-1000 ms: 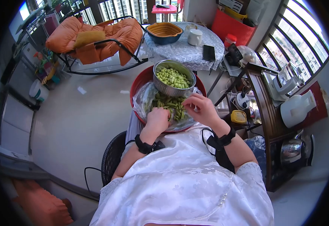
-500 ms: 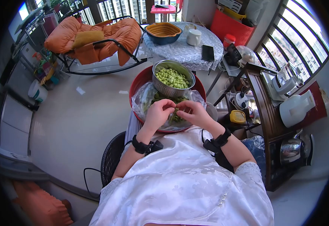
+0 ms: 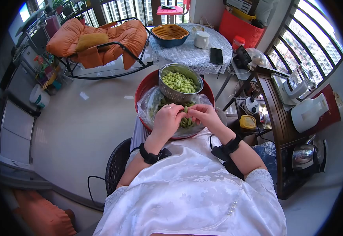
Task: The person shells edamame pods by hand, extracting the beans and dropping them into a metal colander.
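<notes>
Between my two hands is a green bean pod [image 3: 186,109], pinched in the fingertips. My left hand [image 3: 166,118] has its fingers curled and closed on one side of it. From the other side my right hand [image 3: 205,117] grips it with thumb and fingers. Beneath them, more pods [image 3: 185,123] lie on a clear plastic bag [image 3: 148,105] in a large red basin [image 3: 141,91]. A perforated metal colander [image 3: 176,95] sits tilted at the basin's far side, holding shelled green beans [image 3: 180,82]. My hands partly hide the pods.
Beyond the basin, a round table [image 3: 199,59] bears a yellow-and-blue basket [image 3: 170,35], a white mug [image 3: 201,39] and a phone [image 3: 216,56]. An orange rocking chair [image 3: 100,41] stands far left. A dark wooden shelf [image 3: 275,114] with appliances is on the right.
My left hand has turned so its back shows more. My fingertips have shifted slightly, and the green pod between them now shows plainly. The colander has barely moved.
</notes>
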A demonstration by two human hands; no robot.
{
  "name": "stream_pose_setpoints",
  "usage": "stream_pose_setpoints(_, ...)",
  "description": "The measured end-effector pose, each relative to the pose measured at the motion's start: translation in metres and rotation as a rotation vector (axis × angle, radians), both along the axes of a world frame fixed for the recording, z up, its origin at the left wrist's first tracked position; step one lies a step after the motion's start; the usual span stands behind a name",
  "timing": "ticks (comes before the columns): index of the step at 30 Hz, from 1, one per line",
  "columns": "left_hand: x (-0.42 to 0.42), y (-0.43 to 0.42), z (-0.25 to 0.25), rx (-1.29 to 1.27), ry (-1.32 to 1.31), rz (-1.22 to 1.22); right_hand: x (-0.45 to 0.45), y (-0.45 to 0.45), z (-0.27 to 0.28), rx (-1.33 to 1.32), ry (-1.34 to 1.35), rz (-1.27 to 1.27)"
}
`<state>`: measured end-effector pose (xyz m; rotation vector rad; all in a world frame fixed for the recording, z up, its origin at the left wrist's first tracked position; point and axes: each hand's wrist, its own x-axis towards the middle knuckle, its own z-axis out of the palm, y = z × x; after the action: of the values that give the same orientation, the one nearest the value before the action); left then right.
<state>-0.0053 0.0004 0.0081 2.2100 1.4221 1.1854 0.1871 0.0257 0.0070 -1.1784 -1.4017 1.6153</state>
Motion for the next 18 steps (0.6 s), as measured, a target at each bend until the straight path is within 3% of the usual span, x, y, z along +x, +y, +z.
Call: stream_pose_setpoints(18, 0.003, -0.01, 0.008, 0.142, 0.298, -0.04, -0.001, 0.002, -0.009, 0.165, -0.075, 0.042)
